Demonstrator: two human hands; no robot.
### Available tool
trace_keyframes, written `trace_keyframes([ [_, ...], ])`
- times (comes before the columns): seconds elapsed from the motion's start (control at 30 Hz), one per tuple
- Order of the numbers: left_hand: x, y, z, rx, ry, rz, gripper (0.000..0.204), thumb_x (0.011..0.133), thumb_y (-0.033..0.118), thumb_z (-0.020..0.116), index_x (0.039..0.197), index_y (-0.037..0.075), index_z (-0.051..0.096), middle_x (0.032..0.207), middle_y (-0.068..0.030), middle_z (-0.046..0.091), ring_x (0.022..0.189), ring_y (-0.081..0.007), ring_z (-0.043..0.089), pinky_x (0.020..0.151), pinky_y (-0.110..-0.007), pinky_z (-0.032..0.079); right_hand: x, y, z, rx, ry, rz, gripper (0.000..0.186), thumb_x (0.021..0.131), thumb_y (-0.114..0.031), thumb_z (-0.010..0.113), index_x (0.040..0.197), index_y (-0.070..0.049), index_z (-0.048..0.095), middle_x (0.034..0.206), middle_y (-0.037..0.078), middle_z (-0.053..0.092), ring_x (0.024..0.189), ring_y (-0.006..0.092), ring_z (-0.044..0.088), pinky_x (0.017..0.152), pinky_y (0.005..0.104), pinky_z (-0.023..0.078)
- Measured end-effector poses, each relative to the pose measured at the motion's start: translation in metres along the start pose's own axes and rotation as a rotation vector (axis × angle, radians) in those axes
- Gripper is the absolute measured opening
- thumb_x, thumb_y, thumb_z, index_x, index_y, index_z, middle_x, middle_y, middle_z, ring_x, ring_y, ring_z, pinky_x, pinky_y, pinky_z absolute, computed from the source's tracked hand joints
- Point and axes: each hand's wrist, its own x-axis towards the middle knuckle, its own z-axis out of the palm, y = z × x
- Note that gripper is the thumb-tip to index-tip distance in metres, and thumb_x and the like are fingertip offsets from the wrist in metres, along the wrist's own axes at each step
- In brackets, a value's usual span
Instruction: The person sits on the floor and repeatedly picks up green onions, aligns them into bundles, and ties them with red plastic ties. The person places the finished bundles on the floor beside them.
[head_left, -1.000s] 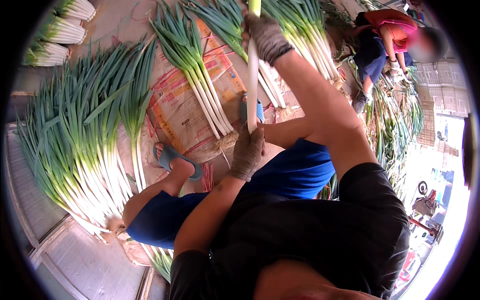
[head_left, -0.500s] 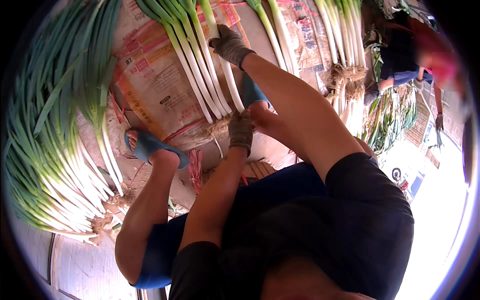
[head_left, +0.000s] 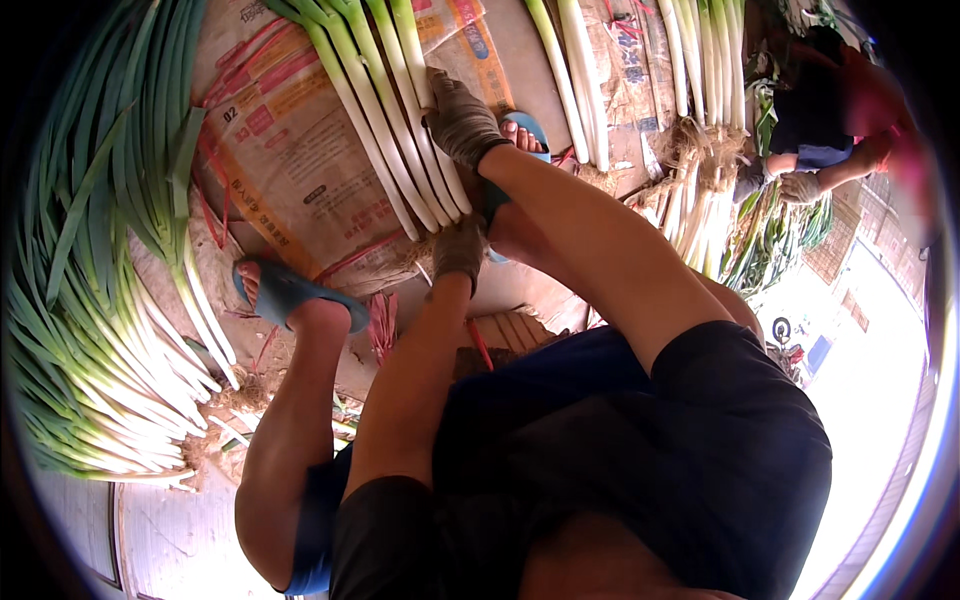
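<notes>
Green onions lie before me, roots my way, leaves pointing away and leftward.
The green onions [head_left: 385,125] rest flat on a printed sheet [head_left: 285,160], long axis slanting from roots at its near edge toward its far side. My right hand [head_left: 462,118] has fingers bent in against the outermost right stalk; how tightly, I can't tell. My left hand [head_left: 460,248] is at the roots, fingers curled and partly hidden, grip unclear. Past the sheet's left edge spreads a leafy heap [head_left: 110,330]; rightward, a co-worker [head_left: 810,110] and glaring daylight [head_left: 860,400].
</notes>
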Motion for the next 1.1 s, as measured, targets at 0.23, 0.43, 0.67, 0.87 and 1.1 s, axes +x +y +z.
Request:
trace_keyframes([
  [0.23, 0.020, -0.013, -0.103, -0.166, 0.271, -0.582, 0.030, 0.092, 0.028, 0.051, 0.110, 0.006, 0.059, 0.108, -0.0273, 0.063, 0.101, -0.0418, 0.061, 0.086, -0.050, 0.048, -0.017, 0.011, 0.008, -0.020, 0.028, 0.063, 0.054, 0.088, -0.021, 0.060, 0.136, -0.008, 0.040, 0.123, 0.027, 0.055, 0.107, 0.0470, 0.056, 0.089, 0.0499, 0.047],
  [0.43, 0.028, -0.047, -0.078, -0.273, 0.184, -0.514, 0.030, 0.093, 0.029, 0.053, 0.112, 0.006, 0.060, 0.100, -0.0215, 0.067, 0.094, -0.0377, 0.065, 0.082, -0.046, 0.049, -0.011, 0.024, 0.027, -0.147, 0.016, -0.161, 0.056, 0.089, -0.020, 0.055, 0.140, -0.003, 0.039, 0.114, 0.027, 0.061, 0.107, 0.0408, 0.059, 0.091, 0.0450, 0.047],
  [0.67, 0.023, -0.071, -0.046, 0.492, -0.234, -0.181, 0.033, 0.093, 0.019, 0.045, 0.111, 0.007, 0.070, 0.132, -0.0144, 0.058, 0.126, -0.0274, 0.050, 0.108, -0.049, 0.032, -0.006, 0.037, 0.055, -0.095, -0.051, -0.254, 0.064, 0.091, -0.021, 0.052, 0.147, 0.000, 0.027, 0.139, 0.029, 0.044, 0.128, 0.0405, 0.045, 0.108, 0.0421, 0.036],
  [0.87, 0.032, -0.090, -0.244, 0.058, 0.183, -0.484, 0.027, 0.089, 0.025, 0.054, 0.102, 0.007, 0.070, 0.104, -0.0083, 0.069, 0.099, -0.0236, 0.065, 0.089, -0.040, 0.044, -0.034, -0.007, -0.002, -0.081, -0.122, 0.052, 0.067, 0.087, -0.025, 0.061, 0.144, -0.004, 0.032, 0.127, 0.024, 0.054, 0.117, 0.0387, 0.054, 0.099, 0.0430, 0.044],
  [1.1, -0.124, -0.222, -0.536, -0.449, 0.348, -0.594, 0.027, 0.089, 0.029, 0.060, 0.106, 0.008, 0.063, 0.093, -0.0037, 0.066, 0.087, -0.0126, 0.064, 0.078, -0.029, 0.048, -0.051, 0.013, -0.057, -0.200, -0.069, -0.016, 0.059, 0.086, -0.021, 0.059, 0.139, -0.005, 0.040, 0.122, 0.023, 0.059, 0.111, 0.0358, 0.059, 0.097, 0.0412, 0.046],
])
